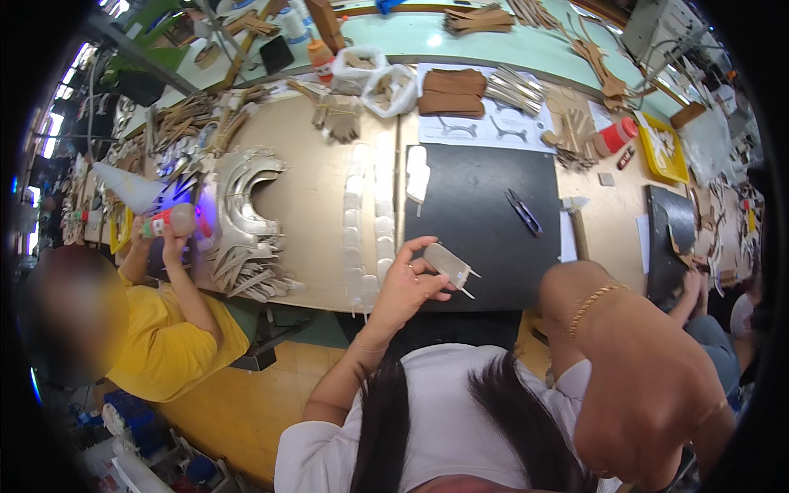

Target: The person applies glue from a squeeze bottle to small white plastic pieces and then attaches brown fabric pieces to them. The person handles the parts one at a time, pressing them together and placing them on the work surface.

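Observation:
My left hand [404,289] is closed on a pale grey flat piece [448,264] with a rounded end and two thin strips sticking out. It holds the piece by its edge, just over the near left corner of a black mat [485,189]. Close in front of the camera at the right, my right hand [645,403] is raised and looms large, with a gold chain bracelet at the wrist; its fingers are hidden. Purple thread snips [523,212] lie on the mat. Similar pale pieces [417,177] rest at the mat's far left corner.
Two rows of pale pieces [384,238] run along the table left of the mat. Brown stacked pieces [452,91], a red-capped bottle [616,136] and a yellow tray [662,149] stand farther back. At the left, a person in yellow [168,341] holds a bottle beside curved metallic pieces [238,197].

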### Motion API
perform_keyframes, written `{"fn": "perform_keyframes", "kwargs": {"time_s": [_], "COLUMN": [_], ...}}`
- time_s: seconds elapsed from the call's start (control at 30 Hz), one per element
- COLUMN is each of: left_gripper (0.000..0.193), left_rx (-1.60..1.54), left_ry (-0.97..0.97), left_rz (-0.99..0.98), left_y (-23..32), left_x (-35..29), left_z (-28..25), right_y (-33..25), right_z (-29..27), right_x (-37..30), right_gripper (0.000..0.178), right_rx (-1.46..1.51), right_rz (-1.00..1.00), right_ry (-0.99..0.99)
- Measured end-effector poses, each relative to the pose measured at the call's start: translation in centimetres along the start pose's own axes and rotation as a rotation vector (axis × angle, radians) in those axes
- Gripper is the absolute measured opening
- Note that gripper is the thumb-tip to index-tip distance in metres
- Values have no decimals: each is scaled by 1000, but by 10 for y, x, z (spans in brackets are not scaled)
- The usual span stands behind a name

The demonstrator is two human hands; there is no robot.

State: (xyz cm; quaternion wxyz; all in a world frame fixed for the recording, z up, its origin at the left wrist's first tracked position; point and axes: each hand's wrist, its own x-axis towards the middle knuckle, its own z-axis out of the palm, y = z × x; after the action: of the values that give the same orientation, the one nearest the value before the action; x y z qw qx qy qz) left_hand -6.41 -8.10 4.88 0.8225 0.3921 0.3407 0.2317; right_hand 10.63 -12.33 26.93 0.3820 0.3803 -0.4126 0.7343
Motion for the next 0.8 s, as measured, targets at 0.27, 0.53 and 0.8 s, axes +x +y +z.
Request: {"fn": "perform_keyframes", "kwargs": {"time_s": [0.27, 0.53, 0.8], "left_gripper": [60, 58, 57], "left_rx": [-9, -65, 4], "left_ry": [58, 157, 174], "left_rz": [-14, 198, 206], "left_y": [14, 26, 30], "left_x": [2, 2, 4], "left_z": [1, -7, -4], "right_y": [-36, -9, 20], "right_z": [-7, -23, -47], "right_x": [-32, -119, -172], "right_gripper": [21, 28, 21], "right_rx": [-627, -864, -1207], "right_rz": [349, 560, 406], "right_ry": [-393, 1019, 1600]}}
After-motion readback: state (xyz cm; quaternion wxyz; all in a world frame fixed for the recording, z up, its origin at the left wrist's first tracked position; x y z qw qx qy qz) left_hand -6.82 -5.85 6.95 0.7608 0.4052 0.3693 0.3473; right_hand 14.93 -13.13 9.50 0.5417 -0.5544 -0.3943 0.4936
